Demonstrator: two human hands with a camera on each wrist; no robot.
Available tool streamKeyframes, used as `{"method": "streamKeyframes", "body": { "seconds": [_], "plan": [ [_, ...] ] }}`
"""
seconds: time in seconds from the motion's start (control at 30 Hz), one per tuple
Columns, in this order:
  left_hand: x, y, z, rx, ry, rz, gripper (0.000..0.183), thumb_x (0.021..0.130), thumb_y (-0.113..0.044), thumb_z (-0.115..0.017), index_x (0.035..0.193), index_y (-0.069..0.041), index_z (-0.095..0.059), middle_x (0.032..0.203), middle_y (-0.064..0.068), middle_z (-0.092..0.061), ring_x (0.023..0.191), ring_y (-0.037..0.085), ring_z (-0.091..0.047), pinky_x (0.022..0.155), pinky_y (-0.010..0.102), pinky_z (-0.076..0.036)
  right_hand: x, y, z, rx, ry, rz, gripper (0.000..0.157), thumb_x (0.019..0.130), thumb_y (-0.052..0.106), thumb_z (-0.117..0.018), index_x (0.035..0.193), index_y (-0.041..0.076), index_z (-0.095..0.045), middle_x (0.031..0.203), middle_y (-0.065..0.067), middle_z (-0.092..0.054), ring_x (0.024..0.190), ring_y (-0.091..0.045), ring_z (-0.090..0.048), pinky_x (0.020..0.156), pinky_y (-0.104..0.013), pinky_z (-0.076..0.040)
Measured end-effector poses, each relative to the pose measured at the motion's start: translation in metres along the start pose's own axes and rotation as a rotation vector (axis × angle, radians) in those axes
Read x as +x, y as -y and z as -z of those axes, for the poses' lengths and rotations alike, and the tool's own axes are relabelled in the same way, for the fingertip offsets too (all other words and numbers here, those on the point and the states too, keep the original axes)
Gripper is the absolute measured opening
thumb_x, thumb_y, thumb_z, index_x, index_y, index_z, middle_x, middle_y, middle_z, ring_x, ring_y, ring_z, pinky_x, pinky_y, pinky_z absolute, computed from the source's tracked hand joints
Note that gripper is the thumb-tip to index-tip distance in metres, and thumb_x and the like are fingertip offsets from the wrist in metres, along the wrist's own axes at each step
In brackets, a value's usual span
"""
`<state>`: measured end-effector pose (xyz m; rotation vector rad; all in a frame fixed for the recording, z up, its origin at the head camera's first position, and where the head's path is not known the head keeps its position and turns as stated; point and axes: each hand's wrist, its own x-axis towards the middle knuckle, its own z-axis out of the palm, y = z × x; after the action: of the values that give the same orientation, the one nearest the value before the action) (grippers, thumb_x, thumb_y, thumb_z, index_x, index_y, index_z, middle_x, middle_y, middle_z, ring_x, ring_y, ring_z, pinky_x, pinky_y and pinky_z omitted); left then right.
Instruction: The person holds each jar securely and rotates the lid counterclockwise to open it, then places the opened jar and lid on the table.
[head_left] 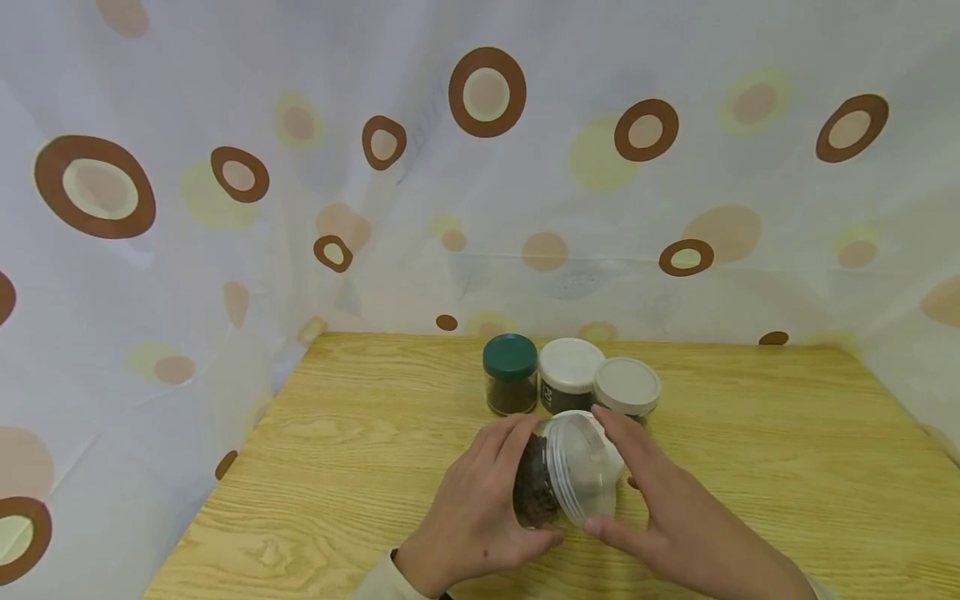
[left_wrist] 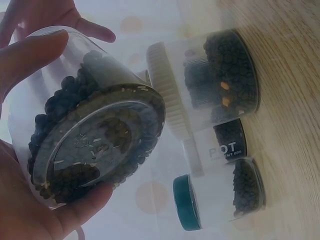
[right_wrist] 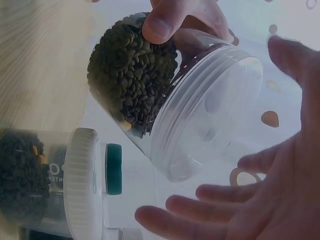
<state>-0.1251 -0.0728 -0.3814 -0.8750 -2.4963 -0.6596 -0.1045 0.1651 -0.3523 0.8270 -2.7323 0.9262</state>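
My left hand (head_left: 483,500) grips a clear jar (left_wrist: 100,145), partly filled with dark beans (right_wrist: 132,70). The jar tilts toward the right, and its clear, ridged top end (head_left: 581,471) faces my right hand (head_left: 671,500). My left thumb and fingers wrap the body near the base. The right hand is spread around the top end, with a gap to it in the right wrist view, and holds nothing. Partly hidden behind the held jar is a white round lid (head_left: 613,446).
Behind the hands stand a green-lidded jar (head_left: 511,375), a white-lidded jar marked POT (head_left: 570,367) and a jar with an off-white lid (head_left: 628,385), close together. They stand on a wood-grain table (head_left: 360,433) before a patterned curtain (head_left: 555,200).
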Motion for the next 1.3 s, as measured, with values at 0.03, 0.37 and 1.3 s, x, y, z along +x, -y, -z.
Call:
{"method": "streamKeyframes", "body": {
  "seconds": [0.03, 0.37, 1.3],
  "plan": [
    [0.000, 0.000, 0.000, -0.002, 0.002, 0.005, 0.109, 0.060, -0.052, -0.089, 0.149, -0.018, -0.037, 0.141, 0.001, -0.050, 0.128, 0.015, -0.052, 0.094, 0.037, -0.056, 0.000, 0.000, 0.001, 0.011, -0.008, -0.021, 0.093, 0.089, 0.042, -0.072, 0.159, 0.028, -0.013, 0.157, -0.004, -0.034, 0.128, -0.029, -0.055, 0.079, -0.033, -0.058],
    [0.003, -0.004, 0.001, 0.021, -0.039, -0.022, 0.109, 0.058, -0.051, -0.091, 0.147, -0.016, -0.039, 0.138, 0.001, -0.052, 0.125, 0.014, -0.054, 0.094, 0.035, -0.056, 0.007, 0.006, 0.007, -0.012, 0.028, -0.340, 0.054, 0.103, 0.045, -0.046, 0.149, 0.017, -0.040, 0.117, 0.000, -0.065, 0.075, -0.001, -0.057, 0.063, -0.023, -0.046],
    [0.001, -0.004, 0.002, 0.021, -0.004, -0.016, 0.113, 0.060, -0.057, -0.089, 0.150, -0.014, -0.036, 0.141, 0.003, -0.051, 0.129, 0.017, -0.052, 0.093, 0.038, -0.057, 0.005, 0.003, 0.006, -0.087, 0.017, 0.064, 0.086, 0.087, 0.044, -0.073, 0.157, 0.030, -0.025, 0.155, 0.000, -0.039, 0.118, -0.019, -0.062, 0.081, -0.036, -0.057]
  ]
}}
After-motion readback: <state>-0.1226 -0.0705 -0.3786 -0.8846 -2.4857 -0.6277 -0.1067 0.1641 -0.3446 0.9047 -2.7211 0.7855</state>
